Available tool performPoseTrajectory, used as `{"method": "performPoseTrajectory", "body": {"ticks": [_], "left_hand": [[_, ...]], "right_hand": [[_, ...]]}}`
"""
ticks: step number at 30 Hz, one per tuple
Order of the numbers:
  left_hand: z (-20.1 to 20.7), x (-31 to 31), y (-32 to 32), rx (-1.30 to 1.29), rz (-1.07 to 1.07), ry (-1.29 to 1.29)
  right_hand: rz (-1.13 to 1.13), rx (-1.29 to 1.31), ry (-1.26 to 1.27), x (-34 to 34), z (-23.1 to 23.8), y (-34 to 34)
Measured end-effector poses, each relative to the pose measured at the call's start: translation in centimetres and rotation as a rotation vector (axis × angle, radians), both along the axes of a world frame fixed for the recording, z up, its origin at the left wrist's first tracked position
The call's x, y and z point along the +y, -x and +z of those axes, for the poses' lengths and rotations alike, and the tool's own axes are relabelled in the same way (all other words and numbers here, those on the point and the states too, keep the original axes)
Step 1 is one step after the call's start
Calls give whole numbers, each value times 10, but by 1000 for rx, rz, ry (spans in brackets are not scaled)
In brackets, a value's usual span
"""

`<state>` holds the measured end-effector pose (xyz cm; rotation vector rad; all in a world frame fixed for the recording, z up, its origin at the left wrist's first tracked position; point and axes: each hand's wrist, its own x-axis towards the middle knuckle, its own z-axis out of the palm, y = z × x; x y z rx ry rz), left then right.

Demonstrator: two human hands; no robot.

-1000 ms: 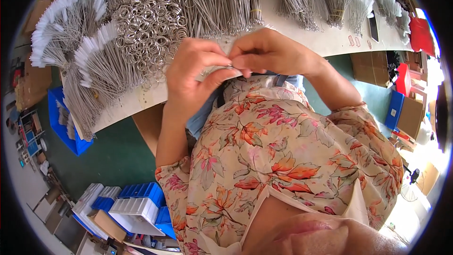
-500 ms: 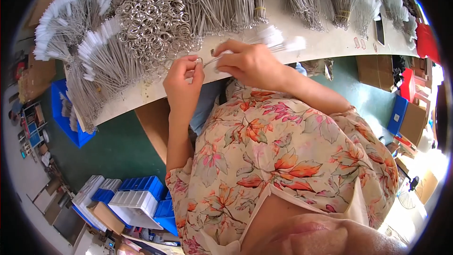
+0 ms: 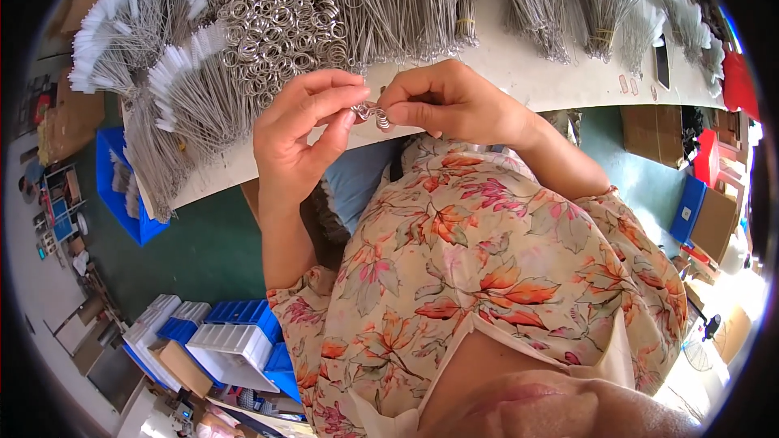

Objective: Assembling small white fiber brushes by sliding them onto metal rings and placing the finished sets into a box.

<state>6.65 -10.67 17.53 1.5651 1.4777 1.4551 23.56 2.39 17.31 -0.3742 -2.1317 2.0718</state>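
Left hand [image 3: 299,131] and right hand [image 3: 464,109] pinch metal rings [image 3: 380,118], a pile [image 3: 280,28] between 10 and 11 o'clock; light fingertip pressure should steady them best.

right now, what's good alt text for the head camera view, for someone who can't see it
A person's left hand and right hand hold small shiny metal rings between them, at the near edge of a pale table. Beyond lie a heap of metal rings and bundles of wire brushes with white ends.
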Motion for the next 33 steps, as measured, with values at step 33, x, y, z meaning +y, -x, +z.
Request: {"method": "performPoseTrajectory", "body": {"ticks": [33], "left_hand": [[28,13,-7,344,216,-419]], "right_hand": [[-166,192,198,-9,38,13]]}}
